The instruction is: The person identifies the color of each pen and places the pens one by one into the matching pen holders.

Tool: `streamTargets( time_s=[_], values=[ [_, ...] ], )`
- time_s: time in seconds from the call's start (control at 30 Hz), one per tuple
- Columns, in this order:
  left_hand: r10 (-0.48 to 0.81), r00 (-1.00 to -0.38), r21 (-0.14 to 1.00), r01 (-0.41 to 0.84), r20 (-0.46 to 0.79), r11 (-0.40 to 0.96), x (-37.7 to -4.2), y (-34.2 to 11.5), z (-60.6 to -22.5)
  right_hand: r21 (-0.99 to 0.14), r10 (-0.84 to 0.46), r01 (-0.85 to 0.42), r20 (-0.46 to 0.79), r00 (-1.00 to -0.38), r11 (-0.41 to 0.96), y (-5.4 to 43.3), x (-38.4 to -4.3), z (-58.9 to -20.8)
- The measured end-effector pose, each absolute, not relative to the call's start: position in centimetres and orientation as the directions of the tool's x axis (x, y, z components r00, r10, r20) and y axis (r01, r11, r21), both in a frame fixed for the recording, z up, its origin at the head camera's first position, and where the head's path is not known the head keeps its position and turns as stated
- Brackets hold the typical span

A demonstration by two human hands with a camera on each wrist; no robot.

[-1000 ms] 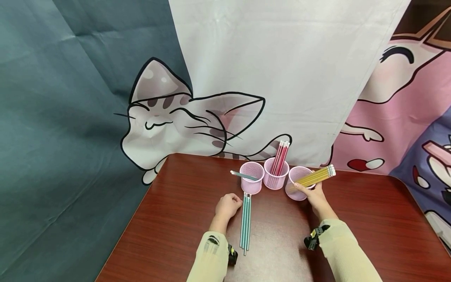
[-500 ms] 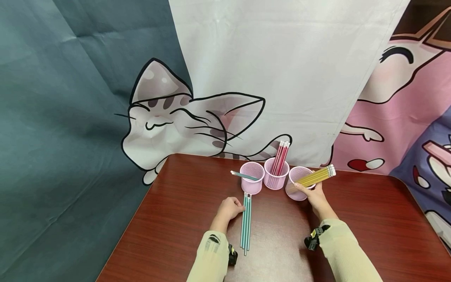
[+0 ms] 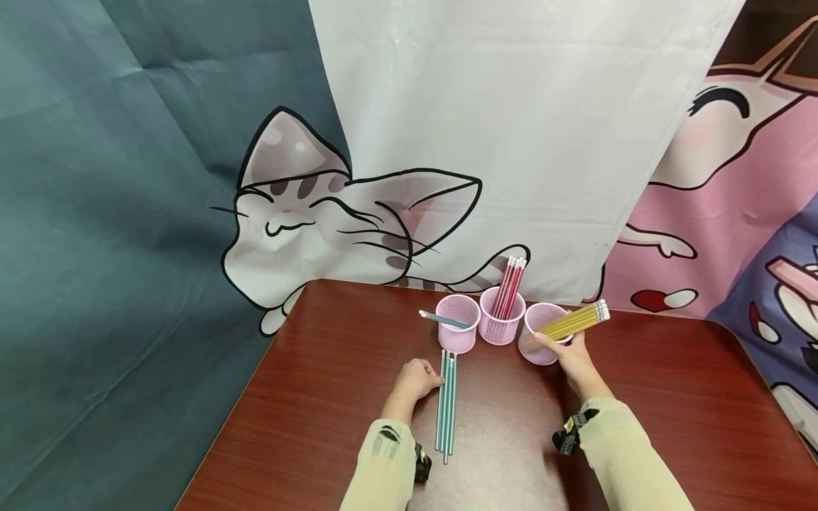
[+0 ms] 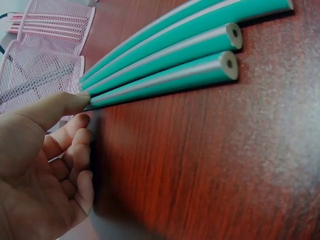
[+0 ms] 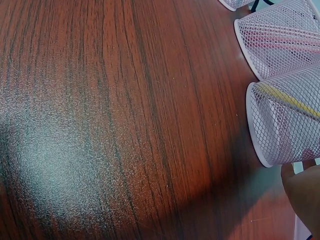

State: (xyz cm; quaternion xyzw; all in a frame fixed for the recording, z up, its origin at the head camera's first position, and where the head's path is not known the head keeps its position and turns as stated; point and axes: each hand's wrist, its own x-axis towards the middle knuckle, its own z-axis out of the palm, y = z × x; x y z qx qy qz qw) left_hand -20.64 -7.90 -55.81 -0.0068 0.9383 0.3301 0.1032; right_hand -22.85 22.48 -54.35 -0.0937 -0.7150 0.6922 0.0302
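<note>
My left hand (image 3: 415, 380) lies beside a row of several green pencils (image 3: 447, 419) on the table. In the left wrist view, its thumb and index finger pinch the nearest green pencil (image 4: 165, 85) near its far end, the other fingers loosely curled. My right hand (image 3: 575, 358) grips the right pink mesh pencil cup (image 3: 533, 351), thumb at the front and the other fingers mostly hidden behind. A bundle of yellow pencils (image 3: 569, 325) leans out of this cup to the right. The right wrist view shows the cup (image 5: 280, 125) from its base side, with part of the hand below.
The left pink mesh cup (image 3: 458, 339) holds a green pencil (image 3: 441, 319) leaning left over its rim. Red pencils (image 3: 508, 291) stand in the middle cup (image 3: 500, 330). A printed cloth (image 3: 409, 234) hangs behind the brown table (image 3: 319, 383).
My left hand has moved slightly right, onto the leftmost green pencil, whose upper end has shifted a little left. The right hand and its cup have stayed put.
</note>
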Motion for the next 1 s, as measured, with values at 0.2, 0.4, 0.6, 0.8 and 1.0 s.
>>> streamTargets(
  time_s=[0.2, 0.4, 0.6, 0.8, 1.0],
  values=[
    [0.058, -0.976, 0.574, -0.074, -0.209, 0.816, -20.53, -7.71, -55.45, -0.992, 0.169, 0.122, -0.115, -0.979, 0.032, 22.57, -22.9, -54.3],
    [0.051, -0.977, 0.528, -0.068, -0.207, 0.847, -20.48, -7.41, -55.31, -0.993, 0.168, 0.113, -0.106, -0.98, 0.031, 22.59, -22.92, -54.45],
    [0.048, -0.978, 0.481, -0.056, -0.202, 0.875, -20.57, -7.24, -55.4, -0.997, 0.175, 0.075, -0.069, -0.982, 0.027, 22.49, -22.82, -54.73],
    [0.036, -0.98, 0.478, -0.064, -0.198, 0.876, -20.6, -7.22, -55.41, -0.996, 0.169, 0.083, -0.077, -0.983, 0.03, 22.48, -22.72, -54.44],
    [0.031, -0.98, 0.495, -0.072, -0.197, 0.866, -20.56, -7.31, -55.43, -0.993, 0.176, 0.118, -0.111, -0.978, 0.025, 22.59, -22.95, -54.44]
  ],
)
